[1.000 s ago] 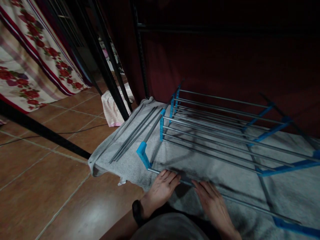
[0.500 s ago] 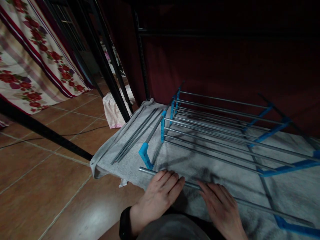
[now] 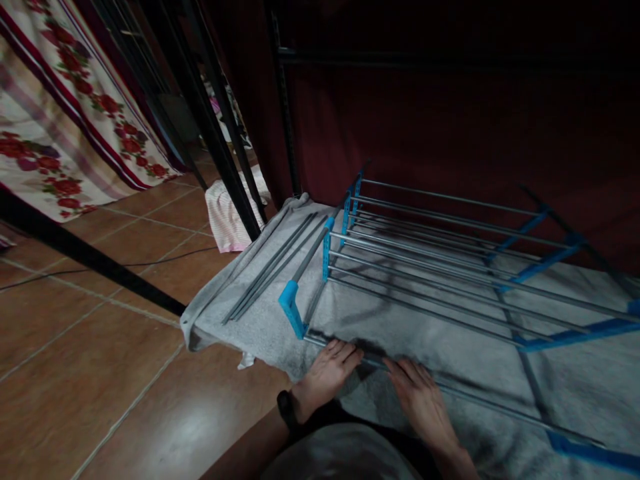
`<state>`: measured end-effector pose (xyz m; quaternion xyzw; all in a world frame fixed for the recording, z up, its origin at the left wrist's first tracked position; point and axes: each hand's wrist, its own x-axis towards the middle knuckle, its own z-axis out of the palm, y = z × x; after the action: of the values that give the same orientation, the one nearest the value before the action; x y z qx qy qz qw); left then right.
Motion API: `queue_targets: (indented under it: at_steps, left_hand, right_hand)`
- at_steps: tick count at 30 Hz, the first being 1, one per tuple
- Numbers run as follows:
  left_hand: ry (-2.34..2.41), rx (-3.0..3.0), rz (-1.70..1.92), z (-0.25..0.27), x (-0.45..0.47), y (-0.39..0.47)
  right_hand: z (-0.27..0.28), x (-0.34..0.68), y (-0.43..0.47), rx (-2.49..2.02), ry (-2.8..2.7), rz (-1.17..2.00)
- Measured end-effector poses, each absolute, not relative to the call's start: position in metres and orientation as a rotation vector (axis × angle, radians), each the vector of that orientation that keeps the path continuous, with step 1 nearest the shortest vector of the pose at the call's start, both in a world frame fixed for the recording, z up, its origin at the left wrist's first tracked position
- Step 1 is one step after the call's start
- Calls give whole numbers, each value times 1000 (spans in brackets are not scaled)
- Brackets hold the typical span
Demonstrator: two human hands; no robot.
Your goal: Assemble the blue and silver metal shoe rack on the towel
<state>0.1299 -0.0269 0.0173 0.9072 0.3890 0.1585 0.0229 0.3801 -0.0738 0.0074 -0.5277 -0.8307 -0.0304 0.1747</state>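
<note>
A grey metal tube lies low across the front of a rack frame made of grey tubes and blue plastic connectors. Its left end meets the foot of the blue corner connector; whether it sits inside the socket, I cannot tell. The far right end lies near another blue connector. My left hand, a dark band on its wrist, is closed over the tube close to that left end. Farther right, my right hand has its fingers bent over the same tube, thumb hidden.
Several loose tubes lie on the grey blanket left of the rack. Black metal posts rise at the left, and a dark red cloth hangs behind. Tiled floor is at lower left.
The tube has shifted right and away from me, bringing its left end from in front of the corner connector to its foot. Both hands moved with it.
</note>
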Motion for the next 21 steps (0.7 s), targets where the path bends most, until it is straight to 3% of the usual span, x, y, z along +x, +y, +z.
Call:
queue_targets:
  at_steps: [21]
  left_hand:
    - [1198, 2707, 452, -4, 119, -18]
  right_hand:
    - [-14, 369, -62, -1472, -2329, -3]
